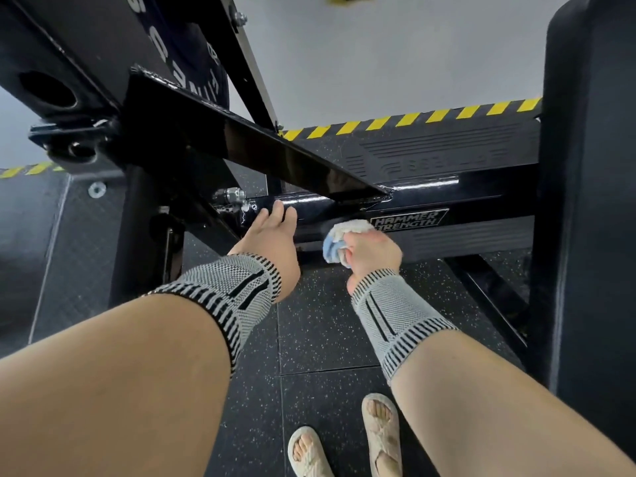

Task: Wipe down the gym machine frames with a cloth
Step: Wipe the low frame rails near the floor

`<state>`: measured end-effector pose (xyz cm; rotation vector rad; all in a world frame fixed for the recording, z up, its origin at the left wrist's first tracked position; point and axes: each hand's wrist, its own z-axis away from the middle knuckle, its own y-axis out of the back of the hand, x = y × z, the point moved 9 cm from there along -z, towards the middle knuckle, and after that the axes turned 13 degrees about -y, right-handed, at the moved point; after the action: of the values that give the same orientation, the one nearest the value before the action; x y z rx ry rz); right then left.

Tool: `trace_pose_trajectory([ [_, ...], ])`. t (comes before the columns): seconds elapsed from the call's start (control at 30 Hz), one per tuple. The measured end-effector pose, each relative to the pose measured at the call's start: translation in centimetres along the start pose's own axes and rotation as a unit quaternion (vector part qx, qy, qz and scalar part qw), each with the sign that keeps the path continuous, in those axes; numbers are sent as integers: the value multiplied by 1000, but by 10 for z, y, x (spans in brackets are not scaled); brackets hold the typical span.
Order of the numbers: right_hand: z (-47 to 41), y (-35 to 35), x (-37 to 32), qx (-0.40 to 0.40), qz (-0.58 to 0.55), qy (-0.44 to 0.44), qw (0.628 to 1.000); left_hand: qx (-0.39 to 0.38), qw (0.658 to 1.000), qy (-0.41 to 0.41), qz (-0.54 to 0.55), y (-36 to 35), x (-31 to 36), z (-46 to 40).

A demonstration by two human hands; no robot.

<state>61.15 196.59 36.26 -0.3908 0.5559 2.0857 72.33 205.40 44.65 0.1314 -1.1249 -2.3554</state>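
View from a head-worn camera, looking down at the low black steel frame of a gym machine. The right hand is clenched around a bunched white and blue cloth, pressing it against the near face of a horizontal black crossbar, just left of a "Hammer Strength" nameplate. The left hand lies flat with straight fingers on the same bar, further left, near a steel bolt. Both wrists wear grey knitted supports. A glossy diagonal brace slopes down to meet the bar right above the hands.

Risks, as a judgement: a wide stroke could knock knuckles against the brace's welded corner, the left fingertips could scrape the bolt, and the bunched cloth may miss the bar's far side. Feet in open sandals stand on speckled rubber flooring beneath heavy steel.
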Motion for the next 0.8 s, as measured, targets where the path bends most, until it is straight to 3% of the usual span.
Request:
trace_pose_trajectory([
  [0.07, 5, -9, 2, -35, -106, 2, 994, -3, 1000, 2, -10, -4, -1, -3],
  [0.13, 16, -28, 1, -88, -130, 9, 988, -10, 999, -11, -40, -6, 3, -2],
  [0.2, 20, -12, 2, -50, -162, 20, 985, -8, 999, -7, -39, -6, 3, -2],
  [0.27, 25, 8, -13, 0, -124, 104, 987, 5, 1000, -3, -29, -6, 1, -4],
  [0.33, 43, 15, -37, 55, 30, 241, 968, 15, 1000, -1, -15, -10, -1, -6],
  [0.4, 64, 4, -51, 116, 212, 377, 894, 24, 1000, 19, -9, -16, -3, -2],
  [0.47, 81, -12, -51, 150, 302, 504, 795, 26, 998, 35, -34, -19, -2, 4],
  [0.67, 91, -57, -39, 106, 402, 572, 707, -41, 995, 79, -47, -27, -6, 20],
  [0.7, 90, -55, -40, 106, 386, 567, 720, -51, 994, 87, -51, -29, -8, 21],
  [0.73, 82, -45, -41, 109, 347, 533, 764, -60, 992, 97, -51, -32, -12, 23],
  [0.8, 55, -16, -33, 123, 224, 375, 891, -81, 988, 127, -44, -39, -22, 32],
])
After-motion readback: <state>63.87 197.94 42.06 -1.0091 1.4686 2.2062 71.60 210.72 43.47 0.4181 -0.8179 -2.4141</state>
